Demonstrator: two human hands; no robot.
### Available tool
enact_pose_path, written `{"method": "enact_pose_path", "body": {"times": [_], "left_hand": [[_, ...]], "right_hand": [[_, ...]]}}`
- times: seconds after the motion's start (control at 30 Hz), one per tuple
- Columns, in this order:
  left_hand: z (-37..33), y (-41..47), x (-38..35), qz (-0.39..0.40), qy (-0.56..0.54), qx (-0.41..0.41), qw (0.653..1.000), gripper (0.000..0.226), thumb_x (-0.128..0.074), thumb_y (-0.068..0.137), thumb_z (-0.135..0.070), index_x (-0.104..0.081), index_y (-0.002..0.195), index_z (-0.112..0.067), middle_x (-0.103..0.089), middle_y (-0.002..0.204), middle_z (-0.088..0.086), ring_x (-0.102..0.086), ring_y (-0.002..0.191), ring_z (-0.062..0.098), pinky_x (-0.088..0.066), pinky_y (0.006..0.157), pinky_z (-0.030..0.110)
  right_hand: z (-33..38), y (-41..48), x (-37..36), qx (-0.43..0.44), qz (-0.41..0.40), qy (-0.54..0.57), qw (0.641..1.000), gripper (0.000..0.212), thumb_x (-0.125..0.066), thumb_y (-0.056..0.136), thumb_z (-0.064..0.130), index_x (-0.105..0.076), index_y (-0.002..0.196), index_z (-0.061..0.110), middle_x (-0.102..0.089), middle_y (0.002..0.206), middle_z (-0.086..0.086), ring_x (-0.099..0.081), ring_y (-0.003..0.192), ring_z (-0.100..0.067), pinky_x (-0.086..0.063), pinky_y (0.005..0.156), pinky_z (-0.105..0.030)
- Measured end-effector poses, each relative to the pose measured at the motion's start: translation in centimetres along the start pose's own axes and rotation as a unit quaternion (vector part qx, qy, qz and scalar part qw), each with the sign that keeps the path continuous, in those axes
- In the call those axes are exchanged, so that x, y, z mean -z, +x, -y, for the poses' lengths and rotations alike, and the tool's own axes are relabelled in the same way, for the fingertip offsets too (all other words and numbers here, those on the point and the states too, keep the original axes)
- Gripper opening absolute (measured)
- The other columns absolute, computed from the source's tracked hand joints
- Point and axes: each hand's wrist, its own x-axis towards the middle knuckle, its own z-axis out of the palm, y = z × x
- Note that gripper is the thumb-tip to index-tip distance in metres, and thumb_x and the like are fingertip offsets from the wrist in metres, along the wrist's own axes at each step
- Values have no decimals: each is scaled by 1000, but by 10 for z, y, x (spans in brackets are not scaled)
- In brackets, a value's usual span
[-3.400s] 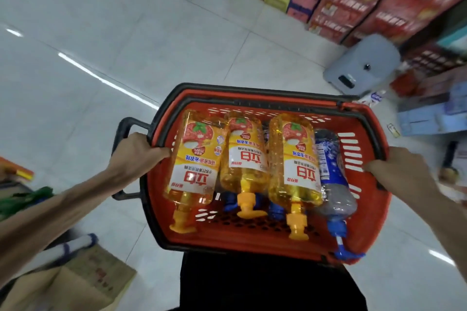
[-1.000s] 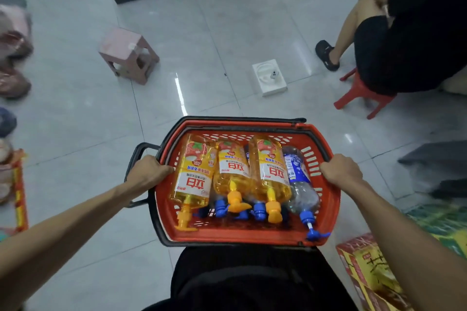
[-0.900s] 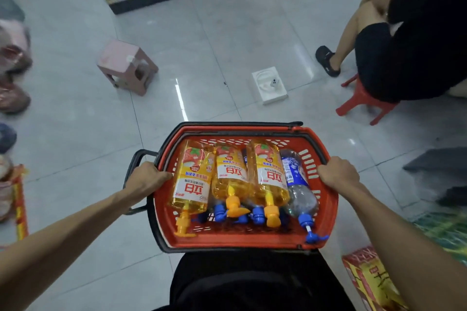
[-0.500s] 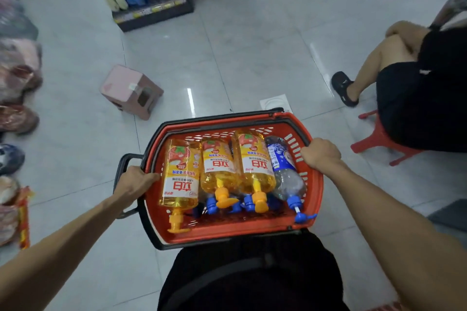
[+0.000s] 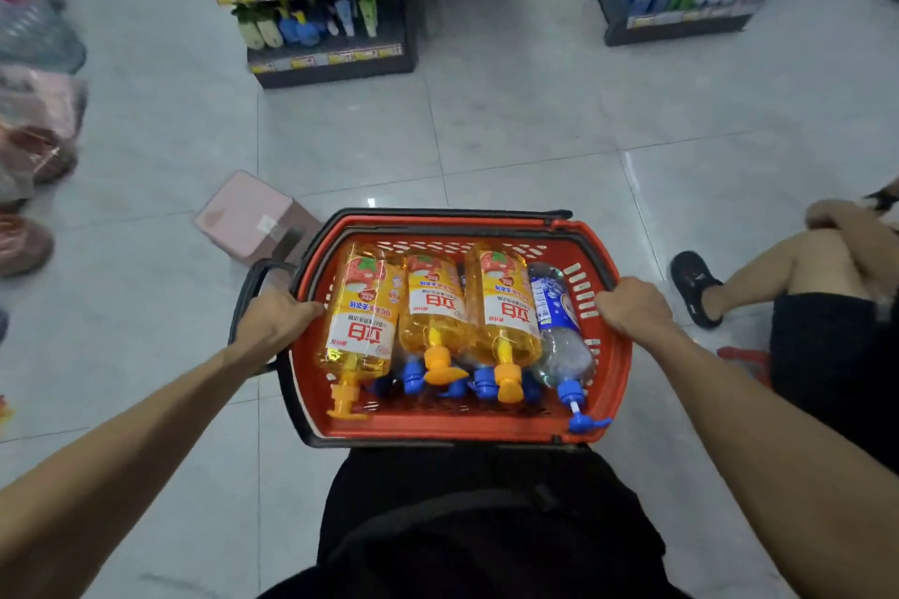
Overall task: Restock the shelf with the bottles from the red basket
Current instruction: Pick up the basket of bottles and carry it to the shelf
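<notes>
While both hands carry it in front of my dark-clad waist, the red plastic slotted basket with its black rim (image 5: 452,428) sits level between them. My left hand (image 5: 275,319) grips the basket's left edge, fingers curled over the rim beside the black side handle (image 5: 253,287). My right hand (image 5: 632,309) grips the right edge the same way, knuckles up. Both bare forearms reach forward and slightly inward.

Between the hands lie three yellow pump bottles with red-and-white labels (image 5: 433,306), side by side, pumps pointing toward me. A clear bottle with a blue label and blue pump (image 5: 559,326) lies against the right wall, just beside my right hand. Blue caps (image 5: 413,375) peek from under the yellow ones.

Ahead across the grey tiled floor (image 5: 535,136) stands a black store shelf of goods (image 5: 331,63), well apart from the basket.
</notes>
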Motion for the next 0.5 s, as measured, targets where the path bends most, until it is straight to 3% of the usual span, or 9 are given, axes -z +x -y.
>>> {"method": "enact_pose_path", "body": {"times": [0.1, 0.2, 0.33, 0.5], "left_hand": [[-34, 56, 34, 5, 1, -14, 1000, 23, -71, 90, -30, -63, 82, -11, -72, 76, 8, -68, 65, 23, -50, 59, 31], [-68, 102, 58, 17, -5, -26, 999, 16, -71, 91, -25, -61, 101, -17, -68, 73, 0, -65, 63, 15, -46, 54, 26], [-112, 165, 72, 36, 0, 15, 999, 23, -71, 91, -24, -69, 87, -2, -69, 64, 2, -67, 55, 18, -46, 47, 25], [-192, 245, 86, 45, 20, 22, 999, 26, -71, 92, -24, -67, 94, 1, -67, 68, 4, -64, 58, 19, -45, 48, 25]], "right_hand": [[49, 38, 25, 7, -8, -1, 1000, 41, -56, 90, 49, -65, 106, 12, -71, 94, -9, -67, 74, -25, -58, 75, -36], [92, 79, 51, 9, -15, 1, 1000, 45, -54, 86, 55, -66, 104, 15, -71, 89, -5, -68, 71, -24, -61, 75, -39], [138, 135, 82, 13, -10, 5, 1000, 42, -56, 91, 53, -65, 107, 15, -71, 91, -5, -67, 71, -22, -59, 73, -36], [177, 219, 114, -11, 8, 15, 1000, 36, -57, 91, 44, -66, 107, 13, -69, 90, -5, -60, 64, -18, -50, 66, -30]]}}
